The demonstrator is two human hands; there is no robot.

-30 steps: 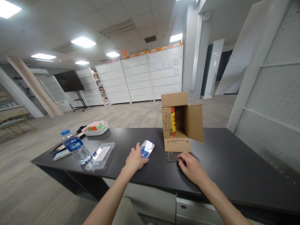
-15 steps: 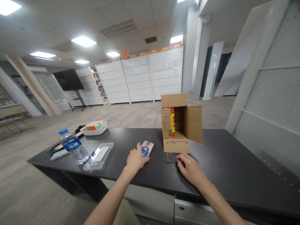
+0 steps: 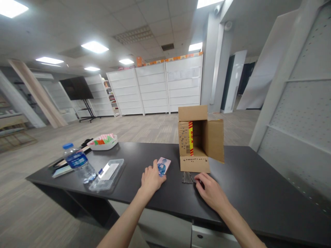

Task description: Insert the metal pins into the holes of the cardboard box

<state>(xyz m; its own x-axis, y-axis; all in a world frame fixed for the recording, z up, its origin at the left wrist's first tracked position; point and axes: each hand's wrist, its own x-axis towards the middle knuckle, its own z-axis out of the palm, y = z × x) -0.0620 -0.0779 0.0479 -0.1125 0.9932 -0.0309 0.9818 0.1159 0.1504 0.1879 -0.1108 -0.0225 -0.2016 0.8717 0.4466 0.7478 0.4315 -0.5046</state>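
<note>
My left hand [image 3: 152,178] rests on the desk at the near left side of a phone-like flat thing [image 3: 163,166] with a blue figure on a pink ground. Its index finger and thumb are spread along the edges, touching it. To the right, my right hand [image 3: 210,191] is closed, fingertips pinched at the right end of a row of dark screws [image 3: 187,177]. What those fingertips hold, if anything, is hidden. Just behind the screws stands an open cardboard box [image 3: 194,164], its front flap hanging down with small holes punched in it.
On the left of the black desk [image 3: 248,186] lie a water bottle [image 3: 79,162] with a blue cap, leaning over a clear plastic case [image 3: 110,174], and a white basket [image 3: 103,146] with colourful packets. A notebook [image 3: 62,171] and dark items are near the left edge.
The camera view has shifted slightly, so the desk things sit a little lower. Both hands keep nearly the same places beside the phone-like thing and the screws.
</note>
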